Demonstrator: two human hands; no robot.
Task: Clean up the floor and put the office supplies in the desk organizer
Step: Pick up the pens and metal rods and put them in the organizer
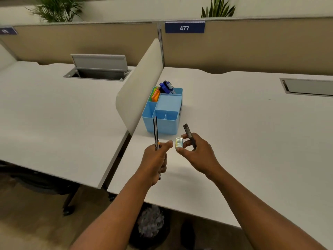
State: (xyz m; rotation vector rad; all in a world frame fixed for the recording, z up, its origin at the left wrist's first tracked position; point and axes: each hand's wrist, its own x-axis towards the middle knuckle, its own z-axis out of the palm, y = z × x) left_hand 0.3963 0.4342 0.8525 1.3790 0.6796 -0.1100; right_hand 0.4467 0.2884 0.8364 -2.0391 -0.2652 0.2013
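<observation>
Nearest, under the desk edge: a wastebin (150, 226) lined with a crinkled bag, and to the left a dark chair base (69, 201) on the floor.

Above the white desk (243, 141), both bare forearms reaching forward. Left hand (155, 159) curled round a slim pencil (155, 134), thumb pressed along its side; long axis nearly upright, upper end pointing away toward the organizer, lower end poking out below the fist. Right hand (197, 150) holding two things at once: a small pale eraser (179, 143) pinched between thumb and forefinger, and a dark marker (189, 135) clamped by the remaining curled fingers, tilted, upper end leaning up and left toward the organizer. Both hands apart from each other, the eraser lying in the gap between them, all held above the desk, just in front of the organizer.

Further back, a light blue desk organizer (163, 121) standing on the desk against a low cream divider panel (140, 89). Front compartments and the big middle one showing only blue plastic. Colourful sticky notes (155, 94) upright in the rear left compartment; blue markers (166, 87) leaning in the rear one.

Beyond: a shut cable hatch (308, 87) at right, an open cable hatch (99, 66) on the neighbouring desk at left, beige partition wall with a blue sign (184, 27) reading 477, leafy plants (218, 9) behind.
</observation>
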